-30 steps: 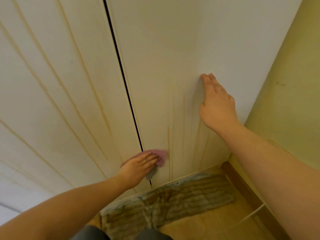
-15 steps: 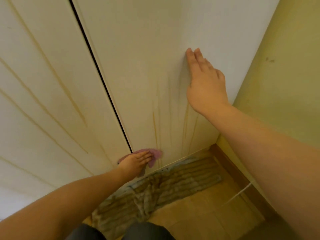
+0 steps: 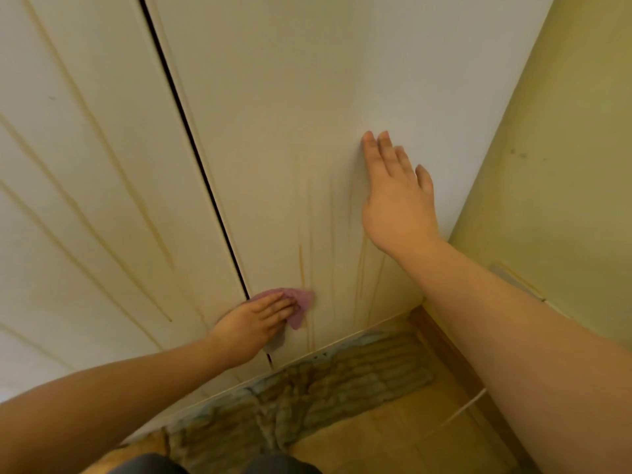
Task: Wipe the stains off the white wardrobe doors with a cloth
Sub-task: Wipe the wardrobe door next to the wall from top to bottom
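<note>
Now, left door (image 3: 68, 165): a white wardrobe panel filling the left side of the view, seen from above at a steep angle.
Long streaks (image 3: 160, 246): thin yellowish lines running down the left door, several of them side by side.
Gap (image 3: 191, 138): a narrow dark slit between the two doors, running from the top edge down to the cloth.
Left hand (image 3: 254, 323): low on the doors near their bottom edge, fingers straight and together, pressing the cloth flat against the panel; nothing is gripped in a fist.
Cloth (image 3: 302, 301): small and pink, under the left fingertips, lying over the lower end of the gap and onto the right door, its free edge sticking out past the fingers to the right.
Right door (image 3: 290, 80): white, mostly clean higher up.
Drip stains (image 3: 301, 265): orange-yellow vertical runs on the lower right door, between the two hands; one of them meets the cloth's upper edge.
Mat (image 3: 342, 374): brownish, ribbed, lying on the floor along the foot of the doors.
Right hand (image 3: 396, 200): higher up, palm flat on the right door, fingers straight and pointing upward, holding nothing.
Skirting board (image 3: 444, 343): brown, along the base of the side wall.
Cable (image 3: 468, 403): thin, white, on the tiled floor (image 3: 393, 439) near the skirting board.
Side wall (image 3: 547, 165): green, meeting the right door at the corner.
</note>
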The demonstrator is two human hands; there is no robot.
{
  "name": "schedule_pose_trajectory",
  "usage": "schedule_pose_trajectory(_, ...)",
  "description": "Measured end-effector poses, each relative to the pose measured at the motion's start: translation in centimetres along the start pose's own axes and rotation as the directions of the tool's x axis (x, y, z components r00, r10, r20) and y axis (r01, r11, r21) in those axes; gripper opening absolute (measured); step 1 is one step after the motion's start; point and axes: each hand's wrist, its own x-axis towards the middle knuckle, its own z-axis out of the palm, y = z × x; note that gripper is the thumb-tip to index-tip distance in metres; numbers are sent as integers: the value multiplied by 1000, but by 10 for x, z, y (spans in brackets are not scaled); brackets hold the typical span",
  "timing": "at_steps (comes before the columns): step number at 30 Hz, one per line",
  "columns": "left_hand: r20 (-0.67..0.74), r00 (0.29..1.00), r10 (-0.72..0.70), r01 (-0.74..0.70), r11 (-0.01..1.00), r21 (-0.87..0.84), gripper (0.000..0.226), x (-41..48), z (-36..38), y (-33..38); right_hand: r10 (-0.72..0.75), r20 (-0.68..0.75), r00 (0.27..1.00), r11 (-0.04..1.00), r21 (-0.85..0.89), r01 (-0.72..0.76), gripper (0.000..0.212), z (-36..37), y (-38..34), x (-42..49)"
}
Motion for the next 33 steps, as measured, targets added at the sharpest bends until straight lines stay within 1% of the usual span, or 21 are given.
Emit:
schedule_pose_trajectory(1, -185, 982, -27, 35, 998, 43, 51, -10, 2, -9, 4, 7, 1000, 1000, 0, -4, 74, 0, 0, 0)
schedule_pose_trajectory(2, -287, 955, -74, 99, 992, 77, 51, -20, -4, -23, 6, 12, 1000, 1000, 0, -6, 75, 0, 1, -1)
schedule_pose_trajectory(3, -335, 933, -132, 156, 987, 46, 51, -27, -12, -38, 6, 12, 1000, 1000, 5, -6, 76, -1, 0, 0)
schedule_pose_trajectory(6, -354, 915, -193, 197, 980, -25, 53, -35, -29, -60, 5, -4, 1000, 1000, 19, -5, 75, 0, 1, 0)
schedule_pose_trajectory(8, -303, 936, -181, 188, 982, -5, 54, -27, -38, -55, 1, -12, 1000, 1000, 14, 0, 75, -2, 0, 2)
schedule_pose_trajectory(11, -60, 998, 9, -5, 998, 65, 52, -12, -16, -22, 4, 8, 1000, 1000, 19, -4, 75, -4, 0, 1)
schedule_pose_trajectory(12, 29, 994, 101, -104, 983, 151, 52, -9, -12, -17, 4, 10, 1000, 1000, 26, -4, 75, -4, 0, 1)
schedule_pose_trajectory(13, 99, 983, 154, -169, 972, 166, 52, -8, -11, -14, 1, 7, 1000, 1000, 29, -1, 75, -3, 0, 1)
schedule_pose_trajectory(15, 97, 991, 94, -107, 985, 134, 49, -12, -8, -15, 0, 3, 1000, 999, 33, -1, 77, -3, 0, 0)
schedule_pose_trajectory(17, 43, 998, 40, -47, 984, 173, 45, -25, -19, -29, 3, 2, 1000, 999, 36, -3, 77, -2, 1, 0)
schedule_pose_trajectory(19, -108, 993, 40, -21, 986, 168, 52, -32, -11, -34, 3, 7, 1000, 999, 32, -3, 76, -3, 0, -1)
schedule_pose_trajectory(20, -107, 994, -1, 15, 992, 127, 54, -34, -10, -34, 2, 7, 1000, 1000, 31, -2, 75, -2, 0, -1)
schedule_pose_trajectory(22, -114, 993, 42, -19, 980, 200, 51, -25, -10, -28, -6, -3, 1000, 999, 34, 6, 75, -3, 0, 0)
schedule_pose_trajectory(23, -14, 995, 100, -96, 979, 181, 50, -18, -3, -21, -7, -5, 1000, 999, 36, 7, 75, -2, 1, 0)
schedule_pose_trajectory(25, 272, 949, 157, -187, 978, 89, 55, -5, 9, -2, -5, -4, 1000, 1000, 29, 5, 75, -1, 1, 0)
schedule_pose_trajectory(27, 327, 922, 209, -255, 961, 105, 57, 3, 15, 9, -16, -9, 1000, 1000, 14, 16, 75, 0, 1, 1)
schedule_pose_trajectory(28, 319, 928, 192, -241, 963, 122, 56, 4, 25, 12, -17, -8, 1000, 1000, 13, 17, 75, 1, 2, 1)
schedule_pose_trajectory(29, 229, 961, 153, -183, 976, 116, 53, 4, 30, 13, -20, 2, 1000, 1000, 22, 20, 77, 2, 2, 2)
schedule_pose_trajectory(30, 58, 995, 84, -90, 989, 119, 49, -1, 31, 12, -22, 12, 1000, 999, 34, 21, 78, 2, 3, 1)
schedule_pose_trajectory(31, -89, 996, -12, 25, 989, 143, 48, -6, 26, 6, -27, 17, 999, 999, 38, 26, 79, 2, 3, 1)
schedule_pose_trajectory(33, -234, 968, -94, 123, 986, 112, 49, -13, 23, -7, -46, 17, 999, 999, 24, 45, 79, 0, 5, 2)
